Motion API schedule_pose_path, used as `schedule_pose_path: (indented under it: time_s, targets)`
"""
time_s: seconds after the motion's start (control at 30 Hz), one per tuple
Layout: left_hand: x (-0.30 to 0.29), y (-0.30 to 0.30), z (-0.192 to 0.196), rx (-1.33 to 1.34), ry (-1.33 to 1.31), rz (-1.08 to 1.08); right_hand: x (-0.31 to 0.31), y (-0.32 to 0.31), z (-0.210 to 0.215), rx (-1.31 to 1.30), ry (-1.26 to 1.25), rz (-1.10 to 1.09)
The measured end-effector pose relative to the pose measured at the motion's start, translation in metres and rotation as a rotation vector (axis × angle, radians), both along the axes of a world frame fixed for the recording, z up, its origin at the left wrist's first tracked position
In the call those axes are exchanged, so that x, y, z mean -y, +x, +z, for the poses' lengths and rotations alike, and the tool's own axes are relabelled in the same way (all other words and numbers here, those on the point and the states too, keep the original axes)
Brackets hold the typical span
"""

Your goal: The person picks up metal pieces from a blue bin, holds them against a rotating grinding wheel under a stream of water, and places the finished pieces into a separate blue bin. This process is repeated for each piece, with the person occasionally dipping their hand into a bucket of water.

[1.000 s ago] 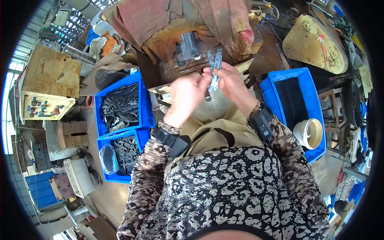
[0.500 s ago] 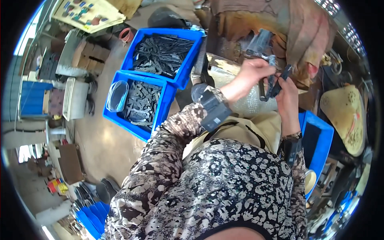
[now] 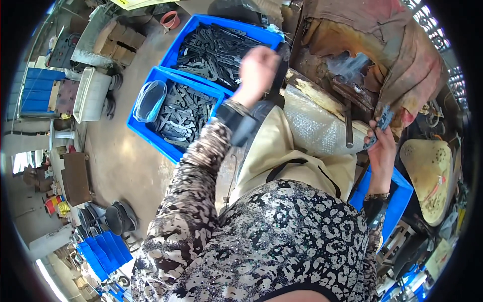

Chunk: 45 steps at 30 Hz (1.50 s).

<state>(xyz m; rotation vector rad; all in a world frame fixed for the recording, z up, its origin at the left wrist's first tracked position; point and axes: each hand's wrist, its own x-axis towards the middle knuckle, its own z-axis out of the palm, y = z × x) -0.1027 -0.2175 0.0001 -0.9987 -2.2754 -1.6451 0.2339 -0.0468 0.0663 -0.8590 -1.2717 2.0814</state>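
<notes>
Head view showed two blue bins [image 3: 151,132] of dark metal strips [image 3: 183,113] on the floor at the person's left. Right of them, the cluttered counter [image 3: 322,105] carried a bubble-wrap pad [image 3: 317,128]. Left hand [image 3: 257,68] hung over the far bin, fingers curled shut; whether they gripped anything could not be told. Right hand [image 3: 382,143] pinched a small metal piece [image 3: 385,120], long axis upright, beside the counter, well apart from the left hand.

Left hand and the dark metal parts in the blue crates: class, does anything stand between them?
Nothing visible does. The left hand hovers above the far blue crate, whose metal parts lie uncovered.
</notes>
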Motion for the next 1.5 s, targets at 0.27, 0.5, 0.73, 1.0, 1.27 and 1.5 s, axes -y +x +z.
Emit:
schedule_pose_path:
  time_s: [0.27, 0.5, 0.73, 1.0, 1.27, 1.5]
  targets:
    - [0.043, -0.139, -0.106, 0.112, -0.782, 0.133, -0.008, -0.003, 0.002, -0.002, -0.091, -0.005]
    - [-0.021, -0.119, -0.124, -0.224, -0.662, -0.102, -0.032, 0.005, -0.025, -0.093, -0.133, 0.113]
    - [-0.022, -0.140, -0.125, -0.588, -1.035, -0.173, -0.012, 0.016, -0.014, -0.051, -0.135, 0.096]
    - [-0.009, -0.125, -0.107, -0.399, -1.062, -0.128, -0.007, 0.017, -0.016, -0.036, -0.147, 0.058]
    - [-0.010, -0.113, -0.100, -0.239, -1.038, 0.064, -0.004, 0.019, -0.016, -0.021, -0.148, 0.027]
    - [0.008, -0.159, -0.107, -0.067, -0.958, 0.013, -0.004, 0.013, -0.014, -0.029, -0.156, 0.018]
